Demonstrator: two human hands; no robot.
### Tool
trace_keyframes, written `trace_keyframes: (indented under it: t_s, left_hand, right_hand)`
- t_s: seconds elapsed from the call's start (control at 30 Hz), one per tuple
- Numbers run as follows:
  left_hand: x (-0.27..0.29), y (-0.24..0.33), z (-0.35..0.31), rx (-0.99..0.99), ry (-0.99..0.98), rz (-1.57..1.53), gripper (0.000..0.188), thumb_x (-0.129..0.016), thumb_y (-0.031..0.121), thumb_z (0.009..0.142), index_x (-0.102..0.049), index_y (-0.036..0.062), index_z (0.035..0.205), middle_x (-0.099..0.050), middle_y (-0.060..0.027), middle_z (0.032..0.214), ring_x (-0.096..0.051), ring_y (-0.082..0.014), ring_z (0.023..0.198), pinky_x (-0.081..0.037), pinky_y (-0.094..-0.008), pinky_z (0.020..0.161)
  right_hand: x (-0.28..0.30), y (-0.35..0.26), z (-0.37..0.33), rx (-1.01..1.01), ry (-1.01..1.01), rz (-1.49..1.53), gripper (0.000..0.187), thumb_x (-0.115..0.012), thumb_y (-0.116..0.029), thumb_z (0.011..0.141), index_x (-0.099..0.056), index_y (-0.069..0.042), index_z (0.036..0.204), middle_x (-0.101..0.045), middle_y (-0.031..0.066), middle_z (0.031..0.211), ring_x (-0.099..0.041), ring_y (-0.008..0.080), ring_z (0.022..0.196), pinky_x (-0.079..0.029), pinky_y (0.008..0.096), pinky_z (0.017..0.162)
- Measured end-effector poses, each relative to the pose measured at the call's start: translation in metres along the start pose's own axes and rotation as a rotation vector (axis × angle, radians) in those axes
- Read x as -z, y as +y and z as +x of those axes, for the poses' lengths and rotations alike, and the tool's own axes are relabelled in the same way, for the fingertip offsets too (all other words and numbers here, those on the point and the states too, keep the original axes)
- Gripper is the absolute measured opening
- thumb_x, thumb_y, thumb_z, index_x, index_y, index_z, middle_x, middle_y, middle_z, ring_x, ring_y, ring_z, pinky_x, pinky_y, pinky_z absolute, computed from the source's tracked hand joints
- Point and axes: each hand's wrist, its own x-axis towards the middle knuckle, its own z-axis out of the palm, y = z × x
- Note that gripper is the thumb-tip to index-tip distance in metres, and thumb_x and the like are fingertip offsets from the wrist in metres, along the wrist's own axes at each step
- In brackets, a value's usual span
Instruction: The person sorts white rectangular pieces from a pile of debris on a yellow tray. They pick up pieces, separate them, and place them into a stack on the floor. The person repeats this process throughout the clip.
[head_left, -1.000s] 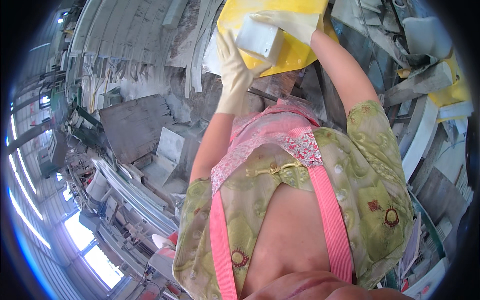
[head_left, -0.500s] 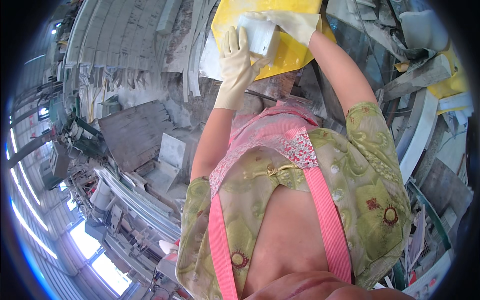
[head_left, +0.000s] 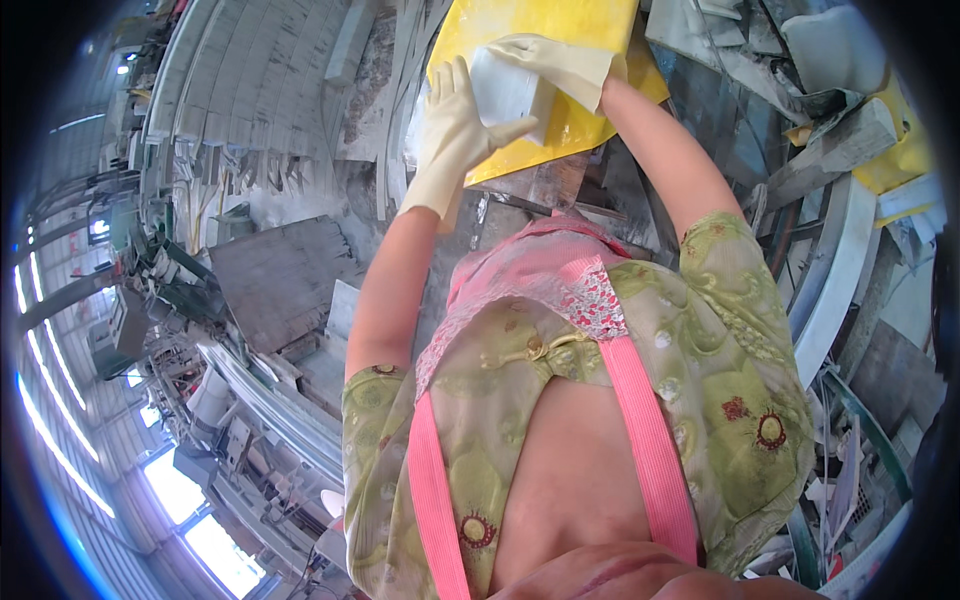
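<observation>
A whitish-grey block with a smooth top lies on a yellow plastic sheet. My left hand, in a cream rubber glove, is at its left side with the fingers straight and the thumb spread out across the near left corner. Whether the palm touches the block cannot be made out. Over the far right edge of the block lies my right hand, gloved the same way, its fingers stretched out along the top. A pale flat piece shows partly beside my left glove.
Long grey slats are stacked at the far left. A dark board leans below them. Offcuts and a wooden beam crowd the right, near a pale bucket-like container. A pink apron covers my front.
My left hand has shifted left and its thumb is spread wider. The right hand has slid slightly left over the top of the block. The whole view has moved a little.
</observation>
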Motion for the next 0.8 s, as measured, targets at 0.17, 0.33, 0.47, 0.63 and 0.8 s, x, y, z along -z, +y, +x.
trace_keyframes:
  t_s: [0.17,0.33,0.47,0.63,0.8]
  left_hand:
    - [0.041,0.008,0.003,0.239,-0.132,-0.694,0.092,-0.07,0.052,0.088,-0.037,-0.008,0.15,-0.043,-0.0252,0.153,-0.046,-0.0339,0.139,-0.038,-0.0395,0.113]
    - [0.022,0.019,0.025,0.28,-0.257,-0.545,0.093,-0.078,0.05,0.082,-0.041,-0.0088,0.144,-0.053,-0.0274,0.14,-0.057,-0.0353,0.127,-0.044,-0.0392,0.107]
    - [-0.013,0.023,0.039,0.274,-0.192,-0.093,0.104,-0.087,0.054,0.07,-0.043,-0.0107,0.139,-0.06,-0.028,0.128,-0.057,-0.035,0.126,-0.048,-0.0414,0.1]
    - [-0.014,0.03,0.031,0.013,-0.218,-0.179,0.074,-0.087,0.036,0.074,-0.058,-0.0023,0.13,-0.064,-0.0212,0.125,-0.061,-0.0317,0.117,-0.048,-0.0437,0.102]
    - [-0.007,0.043,0.01,0.157,-0.058,-0.343,0.089,-0.086,0.024,0.074,-0.044,0.0084,0.151,-0.066,-0.0226,0.124,-0.066,-0.0346,0.111,-0.049,-0.0451,0.103]
  right_hand:
    - [-0.008,-0.022,-0.044,0.44,0.522,-0.61,0.052,-0.06,-0.034,0.1,-0.055,-0.006,0.143,-0.052,0.0117,0.15,-0.048,0.0264,0.138,-0.033,0.0421,0.119]
    - [-0.069,-0.071,-0.127,0.514,0.395,-0.764,0.045,-0.073,-0.022,0.083,-0.064,-0.008,0.125,-0.061,0.0099,0.135,-0.053,0.0286,0.132,-0.039,0.048,0.116]
    - [-0.08,-0.084,-0.149,0.565,0.273,-0.609,0.034,-0.07,-0.019,0.087,-0.067,-0.006,0.119,-0.063,0.0115,0.131,-0.054,0.0307,0.13,-0.039,0.0464,0.116]
    - [-0.055,-0.062,-0.183,0.435,0.798,-0.629,0.016,-0.068,-0.023,0.085,-0.068,-0.01,0.076,-0.067,0.0113,0.074,-0.065,0.0319,0.074,-0.053,0.0449,0.086]
    - [-0.038,-0.041,-0.306,-0.184,1.013,-0.719,0.016,-0.066,-0.024,0.087,-0.074,-0.011,0.082,-0.066,0.0127,0.078,-0.066,0.0353,0.077,-0.051,0.0454,0.069]
